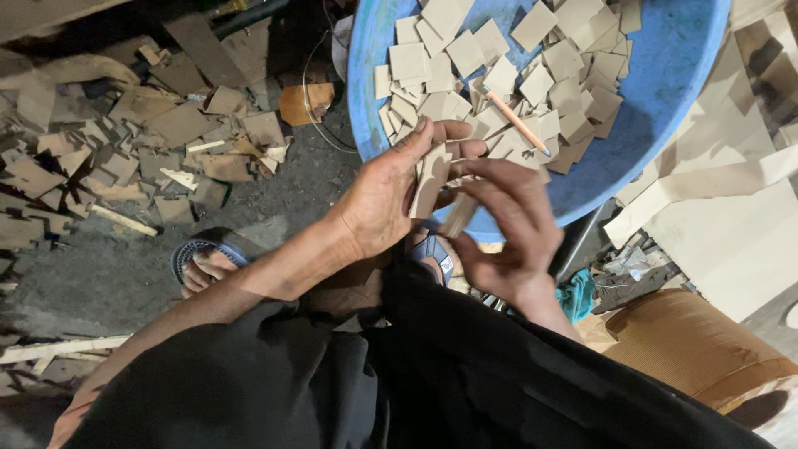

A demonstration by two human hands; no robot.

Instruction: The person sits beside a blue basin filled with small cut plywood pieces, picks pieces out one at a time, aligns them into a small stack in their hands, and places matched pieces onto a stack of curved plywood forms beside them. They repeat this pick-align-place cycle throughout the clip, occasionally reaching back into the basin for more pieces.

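Floor at left: a heap of cardboard scraps (125,158), unsorted. Centre: left hand (386,195) clamped on a small stack of cut cardboard pieces (428,187), right hand (507,229) pinching the stack's lower edge. Right: blue tub (657,125) already holds many squares and a pencil (517,123); judged partway through.

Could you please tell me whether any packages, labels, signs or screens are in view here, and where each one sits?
None that I can make out: only plain tan cardboard pieces in a blue tub, a stack of them held in the left hand with the right hand on it, and scraps on the floor.
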